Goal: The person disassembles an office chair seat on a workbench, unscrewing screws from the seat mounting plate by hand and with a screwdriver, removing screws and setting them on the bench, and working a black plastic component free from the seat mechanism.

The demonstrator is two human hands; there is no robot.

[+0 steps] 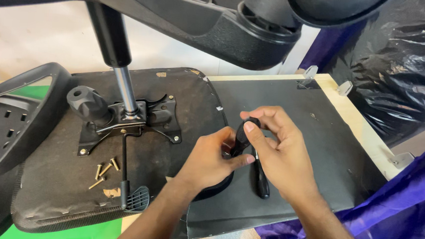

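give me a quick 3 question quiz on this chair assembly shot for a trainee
1. True or false: the loose brass screws lie on the upturned seat base, near the metal mechanism plate.
2. Which hand pinches the top of the small black part? A) left hand B) right hand
3. What lies on the black board just below the right hand?

Key: 1 true. 2 B; the left hand supports it from below. 3 A black-handled tool, probably a screwdriver.

One head-worn view — looking steeply down, close over the upturned chair seat (122, 128).
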